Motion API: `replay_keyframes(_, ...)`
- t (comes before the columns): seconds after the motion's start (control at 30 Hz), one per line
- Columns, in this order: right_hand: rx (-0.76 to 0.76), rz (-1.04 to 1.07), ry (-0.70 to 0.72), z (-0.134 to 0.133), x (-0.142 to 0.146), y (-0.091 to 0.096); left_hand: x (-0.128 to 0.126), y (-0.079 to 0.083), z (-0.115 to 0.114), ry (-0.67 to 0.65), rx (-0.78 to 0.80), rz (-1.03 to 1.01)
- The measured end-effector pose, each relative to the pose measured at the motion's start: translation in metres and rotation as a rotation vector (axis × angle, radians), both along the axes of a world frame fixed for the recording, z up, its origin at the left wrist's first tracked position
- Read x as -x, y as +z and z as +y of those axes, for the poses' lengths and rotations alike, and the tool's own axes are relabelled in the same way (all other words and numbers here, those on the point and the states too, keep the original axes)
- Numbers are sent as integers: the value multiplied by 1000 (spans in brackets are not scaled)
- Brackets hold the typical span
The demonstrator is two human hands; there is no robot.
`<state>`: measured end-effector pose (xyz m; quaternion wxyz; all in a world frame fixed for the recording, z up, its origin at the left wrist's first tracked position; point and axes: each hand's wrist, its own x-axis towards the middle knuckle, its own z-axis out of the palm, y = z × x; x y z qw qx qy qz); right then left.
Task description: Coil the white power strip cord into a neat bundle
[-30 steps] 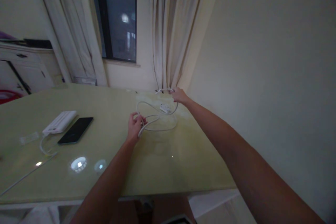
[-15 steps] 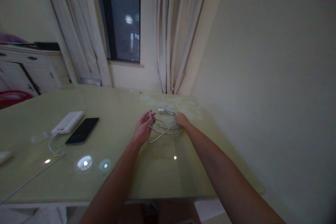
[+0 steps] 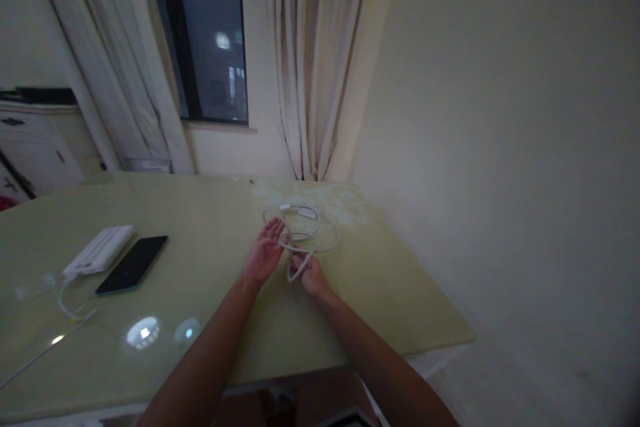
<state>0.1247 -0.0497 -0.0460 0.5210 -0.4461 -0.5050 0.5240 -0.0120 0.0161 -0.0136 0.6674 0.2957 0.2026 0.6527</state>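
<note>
A white cable [image 3: 338, 235] lies in loose loops over the tabletop in front of me. Loops of it pass through my left hand [image 3: 265, 252], which holds them between the thumb and partly stretched fingers, palm turned up. Just to the right and slightly nearer, my right hand [image 3: 311, 275] grips the same cable, its fingertips close to the left thumb. Beyond both hands, a white connector piece [image 3: 307, 213] on the cable rests on the table; its exact kind is too blurred to tell.
On the left of the greenish table [image 3: 210, 213] lie a white power bank [image 3: 103, 248] with a short cable and a black phone [image 3: 134, 265]. Another thin white cable [image 3: 45, 351] runs off the left edge. A wall [image 3: 475, 147] borders the right side; curtains [image 3: 315, 67] hang behind.
My right hand has come left and nearer to me, bringing a stretch of cable to my left hand. The cable loops have shifted, and the whole view has turned slightly right.
</note>
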Motion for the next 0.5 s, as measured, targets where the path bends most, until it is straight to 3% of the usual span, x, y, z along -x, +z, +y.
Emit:
replay_keyframes(0.1, 34, 167, 18, 23, 8, 12, -7, -5, -7, 11, -206, 377)
replay_keyframes(0.2, 2, 2, -74, 30, -7, 21, -9, -10, -10, 174, -452, 844)
replay_keyframes(0.3, -21, -219, -75, 18, -41, 26, -3, -10, -11, 373, -574, 1144)
replay_keyframes(0.4, -58, -461, -26, -6, -87, 34, 8, -5, -12, 483, -490, 1237)
replay_keyframes(0.5, -124, -711, -179, -32, -143, 45, 19, 2, -9, 575, -240, 1181)
